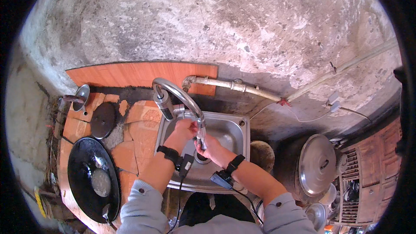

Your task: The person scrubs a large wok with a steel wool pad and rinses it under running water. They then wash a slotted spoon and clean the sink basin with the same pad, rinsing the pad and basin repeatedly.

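Observation:
My left hand (186, 128) is over the left part of a stainless steel sink (228, 136), close to the spout end of a curved chrome faucet (182, 93). My right hand (209, 147) is just right of and below it, beside the spout end. The two hands are near each other, with the spout between them. Something small and dark shows at the fingers of my right hand, too small to name. The spout and the hands themselves hide most of the fingers, so what either hand holds cannot be made out.
Left of the sink, a black wok (85, 172) and a dark round lid (103, 120) lie on a cracked tiled counter (143, 136). At the right are a bucket (262, 156), a large pot with a metal lid (317, 165) and a wooden cabinet (373, 159). A pipe (247, 88) runs along the wall.

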Available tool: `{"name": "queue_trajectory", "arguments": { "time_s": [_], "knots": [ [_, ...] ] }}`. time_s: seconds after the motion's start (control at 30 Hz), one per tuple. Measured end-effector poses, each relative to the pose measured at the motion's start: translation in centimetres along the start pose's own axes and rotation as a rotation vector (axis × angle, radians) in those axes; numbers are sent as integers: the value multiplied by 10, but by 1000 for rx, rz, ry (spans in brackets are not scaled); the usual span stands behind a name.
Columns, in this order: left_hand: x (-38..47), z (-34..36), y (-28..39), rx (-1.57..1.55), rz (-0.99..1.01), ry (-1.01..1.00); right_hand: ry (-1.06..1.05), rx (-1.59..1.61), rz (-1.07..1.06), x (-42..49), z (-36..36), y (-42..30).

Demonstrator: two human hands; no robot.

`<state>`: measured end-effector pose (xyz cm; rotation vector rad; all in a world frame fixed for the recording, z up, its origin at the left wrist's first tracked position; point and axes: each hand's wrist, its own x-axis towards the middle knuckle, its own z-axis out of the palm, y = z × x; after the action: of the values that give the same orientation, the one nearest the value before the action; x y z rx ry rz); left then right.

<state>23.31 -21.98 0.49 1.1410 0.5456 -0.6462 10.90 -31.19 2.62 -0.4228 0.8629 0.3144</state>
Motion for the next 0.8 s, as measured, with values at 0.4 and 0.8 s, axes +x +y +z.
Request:
{"name": "queue_trajectory", "arguments": {
  "time_s": [0.4, 0.8],
  "knots": [
    [-92, 51, -18, 1653, 493, 19, -481, -255, -216, -18, -22, -7],
    [-92, -26, 2, 351, -253, -207, -166, -599, -219, -46, 9, -31]
  ]
}}
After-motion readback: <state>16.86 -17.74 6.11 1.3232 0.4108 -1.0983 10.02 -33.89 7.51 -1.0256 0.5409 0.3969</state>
